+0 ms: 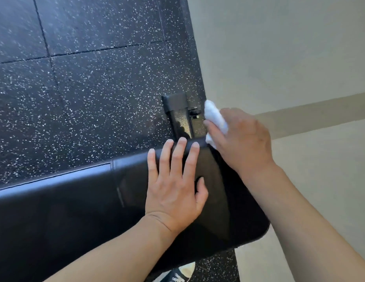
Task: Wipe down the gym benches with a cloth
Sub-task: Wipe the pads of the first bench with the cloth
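A black padded gym bench (65,210) runs across the lower half of the head view, its rounded end at the right. My left hand (173,186) lies flat on the pad near that end, fingers spread and reaching the far edge. My right hand (240,139) grips a bunched white cloth (215,119) and presses it against the far right corner of the pad. Part of the cloth is hidden under my fingers.
The bench's black metal foot (178,115) stands on the speckled black rubber floor (75,88) just beyond the pad. A beige wall (289,58) rises close on the right. A shoe (177,274) shows below the bench at the bottom edge.
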A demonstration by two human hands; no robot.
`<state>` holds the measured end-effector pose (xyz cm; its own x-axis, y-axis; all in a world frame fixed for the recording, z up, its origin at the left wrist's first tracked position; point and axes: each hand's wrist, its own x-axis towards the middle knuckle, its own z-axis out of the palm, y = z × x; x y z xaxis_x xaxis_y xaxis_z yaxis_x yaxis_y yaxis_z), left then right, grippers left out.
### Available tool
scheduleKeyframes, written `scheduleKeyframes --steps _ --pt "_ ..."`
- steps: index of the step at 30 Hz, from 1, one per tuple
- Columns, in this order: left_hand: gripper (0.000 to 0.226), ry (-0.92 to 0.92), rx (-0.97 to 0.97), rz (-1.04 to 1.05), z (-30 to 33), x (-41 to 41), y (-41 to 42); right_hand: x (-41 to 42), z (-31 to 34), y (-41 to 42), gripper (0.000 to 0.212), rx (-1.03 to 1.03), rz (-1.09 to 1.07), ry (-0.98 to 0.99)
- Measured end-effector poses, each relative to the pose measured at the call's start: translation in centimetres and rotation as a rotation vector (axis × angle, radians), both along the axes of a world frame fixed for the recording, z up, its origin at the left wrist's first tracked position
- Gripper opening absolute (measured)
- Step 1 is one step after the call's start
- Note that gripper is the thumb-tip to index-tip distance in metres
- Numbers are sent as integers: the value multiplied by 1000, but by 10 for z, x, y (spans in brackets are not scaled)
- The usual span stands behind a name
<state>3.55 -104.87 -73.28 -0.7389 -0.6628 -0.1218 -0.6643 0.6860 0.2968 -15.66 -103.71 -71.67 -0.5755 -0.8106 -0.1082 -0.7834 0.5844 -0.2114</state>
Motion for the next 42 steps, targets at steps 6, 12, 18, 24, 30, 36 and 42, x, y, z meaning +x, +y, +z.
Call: scheduleKeyframes --steps 6,12,18,24,30,36,42 --pt "80 8 1 -13 -2 1 0 -47 1 -9 36 251 -323 -447" --pt "80 -5 2 -18 0 1 0 -11 -7 -49 35 319 38 -239" --pt "79 -11 -13 -18 0 0 0 -51 -10 1 42 105 -279 -504" --pt "78 -49 -42 -4 3 -3 1 -34 -12 67 30 -403 -508 -874" --pt "76 -86 -76 -10 4 -5 3 -8 -9 110 23 -488 -670 -745" --pt "74 -76 -106 -10 4 -8 5 -44 -13 71 29 -469 -556 -1026" --pt "74 -51 -123 -5 5 -6 7 -24 -24 127 21 -550 -625 -1042"
